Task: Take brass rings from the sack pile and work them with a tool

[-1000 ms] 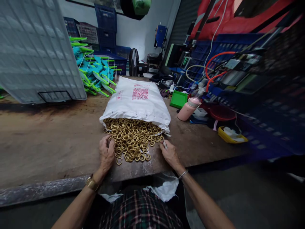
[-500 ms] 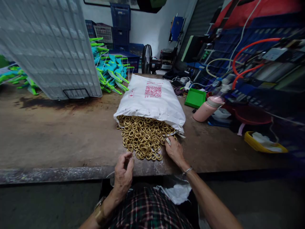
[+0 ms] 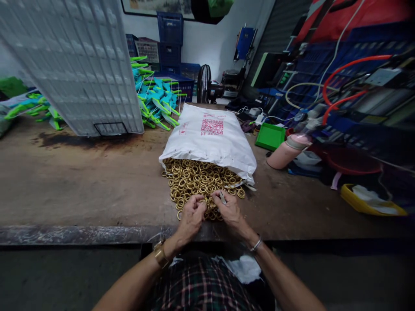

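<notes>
A heap of brass-coloured metal rings [image 3: 183,183] spills from the open mouth of a white bag [image 3: 220,144] with red print on the bench. Over the heap's near edge, my left hand [image 3: 192,218] is closed, thumb and fingertips pinched together; whatever is in the pinch is too small to make out. Close beside it on the right, my right hand [image 3: 231,214] also has its fingers curled in. A small silver metal piece [image 3: 222,197] shows at its fingers, and I cannot tell whether it is held or worn. Several rings lie beneath both hands.
A tall translucent ribbed panel [image 3: 106,77] stands at the left on the wooden bench [image 3: 81,185], with green and turquoise plastic pieces [image 3: 158,99] behind. Rightward are a green tray [image 3: 270,136], a pink bottle [image 3: 287,153], a yellow basket [image 3: 363,203] and air hoses.
My left hand has moved right and forward onto the rings. My right hand has shifted left, off the heap's right side, so the two hands nearly meet. The view has tilted slightly.
</notes>
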The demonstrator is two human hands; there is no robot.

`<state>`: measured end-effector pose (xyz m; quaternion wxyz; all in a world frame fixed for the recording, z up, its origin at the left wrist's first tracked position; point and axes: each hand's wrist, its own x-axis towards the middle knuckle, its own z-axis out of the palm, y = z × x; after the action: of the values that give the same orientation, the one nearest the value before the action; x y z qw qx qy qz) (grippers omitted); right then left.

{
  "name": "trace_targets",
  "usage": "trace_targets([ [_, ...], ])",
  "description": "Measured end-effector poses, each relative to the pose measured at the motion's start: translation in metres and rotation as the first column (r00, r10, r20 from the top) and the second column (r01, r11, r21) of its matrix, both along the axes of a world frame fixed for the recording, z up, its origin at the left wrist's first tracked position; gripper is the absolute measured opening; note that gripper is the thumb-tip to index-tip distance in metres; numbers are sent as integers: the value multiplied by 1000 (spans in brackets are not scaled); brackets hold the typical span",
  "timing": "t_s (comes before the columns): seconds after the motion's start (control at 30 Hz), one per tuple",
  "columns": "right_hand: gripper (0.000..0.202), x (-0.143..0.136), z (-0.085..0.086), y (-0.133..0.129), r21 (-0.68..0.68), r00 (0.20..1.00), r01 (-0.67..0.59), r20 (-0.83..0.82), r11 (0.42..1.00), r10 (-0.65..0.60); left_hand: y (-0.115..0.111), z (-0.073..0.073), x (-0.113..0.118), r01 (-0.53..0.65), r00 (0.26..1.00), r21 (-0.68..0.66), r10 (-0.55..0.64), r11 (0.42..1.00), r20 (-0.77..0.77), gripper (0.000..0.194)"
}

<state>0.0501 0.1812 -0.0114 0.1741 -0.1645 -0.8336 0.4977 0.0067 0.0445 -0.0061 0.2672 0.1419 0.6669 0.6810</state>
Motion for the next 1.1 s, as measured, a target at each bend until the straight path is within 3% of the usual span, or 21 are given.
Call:
trace_targets([
  [0.17,19,-7,7,-14,-88,999,-26,-32,996,23,1,-4,-4,-6,1000,12,7,1000,-14,22],
  [0.37,26,-12,-6,-19,-313,997,-19,60,950,39,-4,-7,-3,-109,983,30,112,994,-145,16],
  [0.43,31,-11,-7,-21,-436,991,-38,98,899,90,-5,-8,-2,-111,982,52,118,992,-146,17],
  [0.6,36,-9,6,-29,-726,966,-28,156,687,204,-4,-12,-3,-109,981,93,123,990,-153,18],
  [0.67,38,-10,9,-31,-750,971,-31,135,661,199,-4,-12,-5,-117,984,98,129,988,-126,18],
  [0.77,35,-12,8,-32,-715,980,-27,119,699,160,-5,-8,-6,-108,991,100,114,989,-64,19],
  [0.97,24,-17,-4,-28,-502,990,-46,92,864,106,-11,-3,-6,-96,993,79,90,992,77,29],
  [1.1,22,-19,-12,-25,-420,991,-89,51,903,121,-15,-8,-9,-14,989,114,-2,993,145,34],
])
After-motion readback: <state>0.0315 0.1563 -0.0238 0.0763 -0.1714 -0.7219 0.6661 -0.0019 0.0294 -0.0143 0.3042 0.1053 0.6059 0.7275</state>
